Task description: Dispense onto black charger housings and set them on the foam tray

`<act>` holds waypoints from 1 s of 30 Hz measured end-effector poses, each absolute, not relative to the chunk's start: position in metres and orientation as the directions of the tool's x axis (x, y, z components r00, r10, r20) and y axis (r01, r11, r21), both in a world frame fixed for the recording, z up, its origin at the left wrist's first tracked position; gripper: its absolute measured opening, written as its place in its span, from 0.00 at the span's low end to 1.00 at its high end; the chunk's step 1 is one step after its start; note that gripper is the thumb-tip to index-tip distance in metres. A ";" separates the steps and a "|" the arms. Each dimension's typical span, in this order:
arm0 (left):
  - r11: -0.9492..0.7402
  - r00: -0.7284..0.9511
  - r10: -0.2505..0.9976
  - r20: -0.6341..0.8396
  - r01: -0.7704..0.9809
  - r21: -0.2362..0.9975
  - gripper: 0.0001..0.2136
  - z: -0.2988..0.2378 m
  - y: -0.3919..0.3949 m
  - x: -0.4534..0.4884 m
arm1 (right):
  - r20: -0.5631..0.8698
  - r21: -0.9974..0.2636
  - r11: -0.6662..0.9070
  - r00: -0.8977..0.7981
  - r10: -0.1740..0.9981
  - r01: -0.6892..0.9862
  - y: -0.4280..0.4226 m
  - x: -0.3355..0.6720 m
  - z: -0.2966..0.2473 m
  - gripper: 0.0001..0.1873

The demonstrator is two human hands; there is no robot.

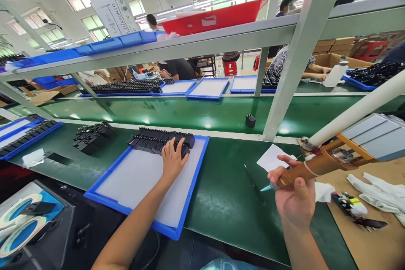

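Note:
My left hand (pixel 173 160) reaches over a blue-rimmed tray (pixel 139 190) with a white lining. Its fingers are curled over a black power adapter (pixel 186 150) at the right end of the front row. Several more black adapters (pixel 152 138) stand in rows along the tray's far side. My right hand (pixel 295 198) is wrapped around an amber-brown glue dispenser (pixel 299 172), whose light-blue nozzle (pixel 266 187) points left above the green bench. Thin dark tweezers (pixel 255 184) lie left of the nozzle, and a white paper (pixel 274 158) lies behind it.
A black adapter (pixel 250 120) sits on the green conveyor (pixel 177 112) behind a pale rail. Left are piled adapters (pixel 91 137) and another filled tray (pixel 34 137). A slanted white post (pixel 289 59) and overhead shelf (pixel 221 42) frame the bench. White gloves (pixel 376 192) lie right. Co-workers sit across.

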State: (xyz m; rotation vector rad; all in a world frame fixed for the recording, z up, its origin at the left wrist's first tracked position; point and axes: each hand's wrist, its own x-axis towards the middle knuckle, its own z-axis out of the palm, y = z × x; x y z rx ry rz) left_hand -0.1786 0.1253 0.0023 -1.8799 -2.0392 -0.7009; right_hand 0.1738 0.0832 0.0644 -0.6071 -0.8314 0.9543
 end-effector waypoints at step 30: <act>0.242 -0.357 0.884 0.300 0.901 0.360 0.24 0.047 0.110 -0.197 | 0.370 -0.738 0.470 0.292 0.882 -0.484 0.083 0.172 0.062 0.12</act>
